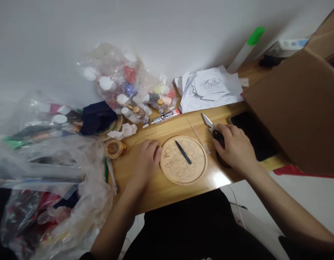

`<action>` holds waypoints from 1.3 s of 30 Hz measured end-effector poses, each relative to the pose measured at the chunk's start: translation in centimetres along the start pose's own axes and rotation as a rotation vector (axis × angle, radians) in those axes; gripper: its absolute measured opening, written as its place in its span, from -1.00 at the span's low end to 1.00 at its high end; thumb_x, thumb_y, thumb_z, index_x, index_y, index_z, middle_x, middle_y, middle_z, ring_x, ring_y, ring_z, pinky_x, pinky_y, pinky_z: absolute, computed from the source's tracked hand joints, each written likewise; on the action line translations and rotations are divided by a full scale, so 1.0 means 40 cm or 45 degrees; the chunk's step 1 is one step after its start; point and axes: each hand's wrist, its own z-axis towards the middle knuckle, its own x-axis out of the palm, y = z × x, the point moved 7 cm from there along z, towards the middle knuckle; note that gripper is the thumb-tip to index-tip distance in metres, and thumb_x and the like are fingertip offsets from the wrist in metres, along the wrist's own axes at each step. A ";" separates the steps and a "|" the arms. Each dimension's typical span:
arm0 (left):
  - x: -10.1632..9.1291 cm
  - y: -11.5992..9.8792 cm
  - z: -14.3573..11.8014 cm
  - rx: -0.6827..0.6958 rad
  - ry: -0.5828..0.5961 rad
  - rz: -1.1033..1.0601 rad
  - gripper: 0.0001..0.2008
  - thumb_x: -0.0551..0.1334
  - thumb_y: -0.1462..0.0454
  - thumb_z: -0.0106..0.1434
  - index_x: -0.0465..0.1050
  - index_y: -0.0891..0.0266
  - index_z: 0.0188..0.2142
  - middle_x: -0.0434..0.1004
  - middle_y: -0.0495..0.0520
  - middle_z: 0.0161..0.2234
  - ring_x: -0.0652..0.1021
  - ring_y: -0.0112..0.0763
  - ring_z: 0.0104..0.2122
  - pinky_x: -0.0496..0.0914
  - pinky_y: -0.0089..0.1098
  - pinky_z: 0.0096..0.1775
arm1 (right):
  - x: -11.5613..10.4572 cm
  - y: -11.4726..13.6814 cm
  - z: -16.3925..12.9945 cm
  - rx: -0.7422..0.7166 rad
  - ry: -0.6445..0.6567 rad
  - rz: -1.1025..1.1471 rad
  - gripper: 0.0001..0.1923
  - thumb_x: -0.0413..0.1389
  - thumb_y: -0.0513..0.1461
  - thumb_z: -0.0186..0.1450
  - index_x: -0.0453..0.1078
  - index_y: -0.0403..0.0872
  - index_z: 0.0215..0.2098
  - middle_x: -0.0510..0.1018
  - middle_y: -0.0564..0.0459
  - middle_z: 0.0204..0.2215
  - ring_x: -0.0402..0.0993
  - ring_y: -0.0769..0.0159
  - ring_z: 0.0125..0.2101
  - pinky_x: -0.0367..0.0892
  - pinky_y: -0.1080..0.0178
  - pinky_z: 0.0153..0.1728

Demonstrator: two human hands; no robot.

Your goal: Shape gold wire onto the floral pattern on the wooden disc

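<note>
Plain white wall (167,32) behind narrow wooden table (167,187). Pale floor (313,195) beneath table at right. Brown cardboard box (299,104) on right end, clear plastic bags (48,187) piled at left. Soft, even indoor light, faint shadows.

Round carved wooden disc (183,160) flat on desk, black-handled scissors (217,135) beside it

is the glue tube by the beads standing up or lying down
Lying down. The B-7000 glue tube rests flat on the wooden table, its label facing up and its nozzle pointing left.
</note>
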 end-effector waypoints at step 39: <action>0.023 0.014 -0.009 0.081 -0.058 -0.148 -0.87 0.23 0.30 0.27 0.58 0.23 -0.28 0.47 0.06 -0.38 0.48 -0.31 -0.29 0.38 -0.28 -0.20 | 0.033 0.293 0.237 -0.506 0.381 -0.018 -0.80 0.06 -0.28 0.17 0.49 -0.07 -0.27 0.61 -0.01 -0.25 0.47 0.26 -0.30 0.21 0.30 -0.33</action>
